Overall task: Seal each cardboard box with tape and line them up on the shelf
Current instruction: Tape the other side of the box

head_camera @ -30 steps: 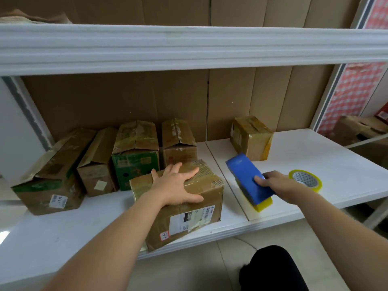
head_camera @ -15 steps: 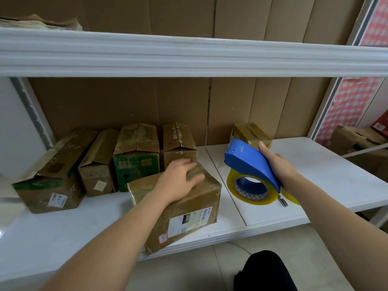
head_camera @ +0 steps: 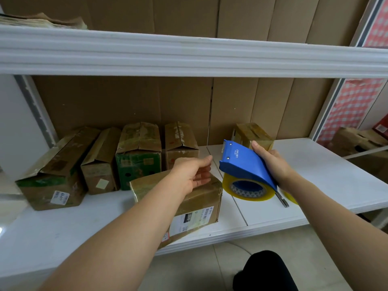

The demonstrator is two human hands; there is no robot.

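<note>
White shelf (head_camera: 63, 227) bearing cardboard boxes (head_camera: 138, 156).

Red-checked wall (head_camera: 354, 106) at right; tiled floor (head_camera: 189, 269) below; papers (head_camera: 42, 21) up top.

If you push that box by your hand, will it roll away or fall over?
Probably neither. The front box looks squat with flat sides, resting flat on the white shelf, so it should slide. Its glossy taped top may feel slippery.

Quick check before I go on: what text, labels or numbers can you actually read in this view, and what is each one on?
"deli", raised lettering on the blue tape dispenser; the small model number beside it is too small to read.
"444", seemingly, on the white sticker of the far-left box.
Shipping label on the front box: barcode and print blurred, unreadable.
</note>
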